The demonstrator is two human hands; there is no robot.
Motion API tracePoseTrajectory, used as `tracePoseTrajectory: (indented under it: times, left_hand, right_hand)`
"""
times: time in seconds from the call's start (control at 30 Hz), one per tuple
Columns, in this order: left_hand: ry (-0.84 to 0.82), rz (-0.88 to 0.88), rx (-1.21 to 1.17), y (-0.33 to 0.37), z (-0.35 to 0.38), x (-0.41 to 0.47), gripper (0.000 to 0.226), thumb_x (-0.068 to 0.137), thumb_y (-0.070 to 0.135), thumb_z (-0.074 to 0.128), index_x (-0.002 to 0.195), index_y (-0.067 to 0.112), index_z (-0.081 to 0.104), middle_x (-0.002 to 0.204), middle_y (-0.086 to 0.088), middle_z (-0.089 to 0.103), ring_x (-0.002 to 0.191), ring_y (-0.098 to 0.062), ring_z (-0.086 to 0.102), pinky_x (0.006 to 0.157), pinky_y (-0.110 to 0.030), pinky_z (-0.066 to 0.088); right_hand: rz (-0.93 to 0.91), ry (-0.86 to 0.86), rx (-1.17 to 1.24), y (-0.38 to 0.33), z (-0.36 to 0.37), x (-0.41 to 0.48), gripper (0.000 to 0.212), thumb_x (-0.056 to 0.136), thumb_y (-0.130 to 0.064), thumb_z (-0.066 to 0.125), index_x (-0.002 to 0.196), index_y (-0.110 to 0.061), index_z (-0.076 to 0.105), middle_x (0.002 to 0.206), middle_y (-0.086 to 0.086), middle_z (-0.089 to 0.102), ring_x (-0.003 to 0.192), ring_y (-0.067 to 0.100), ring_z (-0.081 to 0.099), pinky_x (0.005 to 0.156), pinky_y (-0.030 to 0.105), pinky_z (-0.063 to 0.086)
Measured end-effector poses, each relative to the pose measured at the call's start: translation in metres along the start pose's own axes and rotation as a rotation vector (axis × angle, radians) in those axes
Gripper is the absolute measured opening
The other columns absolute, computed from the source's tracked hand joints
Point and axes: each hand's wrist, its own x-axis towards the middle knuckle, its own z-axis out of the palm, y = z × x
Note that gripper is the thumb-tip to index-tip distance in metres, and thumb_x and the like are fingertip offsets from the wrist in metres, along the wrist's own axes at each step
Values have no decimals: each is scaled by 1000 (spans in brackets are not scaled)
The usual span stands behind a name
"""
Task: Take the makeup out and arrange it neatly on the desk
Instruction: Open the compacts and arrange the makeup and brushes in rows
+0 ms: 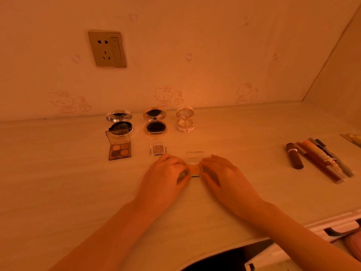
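A small single-pan eyeshadow case with its clear lid open lies on the desk between my hands. My left hand pinches its left side and my right hand pinches its right side. To the left lie a small glitter eyeshadow pan and an open four-colour palette. Behind them stand three open round compacts: a silver one, a gold one and a white patterned one.
A row of lipsticks, tubes and pencils lies at the right of the desk. A wall socket sits above on the papered wall. The desk's front edge runs at lower right, with a drawer handle below it.
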Motion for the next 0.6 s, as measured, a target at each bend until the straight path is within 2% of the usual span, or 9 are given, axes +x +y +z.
tracePoseTrajectory:
  times: [0.1, 0.2, 0.27, 0.4, 0.6]
  left_hand:
    - [9, 5, 34, 1, 2, 6, 26, 91, 32, 59, 113, 23, 68, 114, 11, 63, 110, -10, 49, 89, -23, 40]
    - [37, 12, 98, -1, 6, 16, 23, 89, 30, 61, 108, 21, 71, 108, 8, 66, 105, -11, 53, 85, -25, 46]
    - [30, 14, 122, -3, 7, 24, 25, 91, 31, 57, 110, 19, 69, 111, 7, 65, 108, -13, 52, 86, -26, 44]
    - [14, 17, 155, -6, 10, 39, 28, 95, 31, 51, 113, 17, 67, 114, 5, 64, 112, -14, 49, 89, -32, 46]
    - [-8, -18, 194, -11, 16, 54, 30, 96, 32, 49, 116, 18, 66, 117, 5, 63, 113, -13, 48, 88, -33, 48]
  right_hand:
    - [-21, 16, -21, 4, 2, 9, 35, 96, -29, 48, 128, -18, 57, 135, 1, 54, 135, 19, 36, 111, 27, 28]
    - [-38, -3, -41, 6, -2, 21, 34, 97, -26, 45, 128, -16, 56, 134, 1, 55, 133, 19, 38, 109, 16, 18]
    - [-40, -17, -48, 7, -4, 29, 34, 98, -25, 44, 128, -15, 55, 133, 1, 55, 132, 18, 38, 105, 11, 14]
    - [-32, -23, -34, 12, -5, 44, 32, 98, -24, 44, 125, -11, 58, 130, 5, 56, 128, 21, 42, 111, 21, 21]
    - [-20, -27, -39, 19, -3, 61, 31, 98, -23, 43, 122, -11, 59, 126, 6, 58, 123, 23, 45, 110, 26, 25]
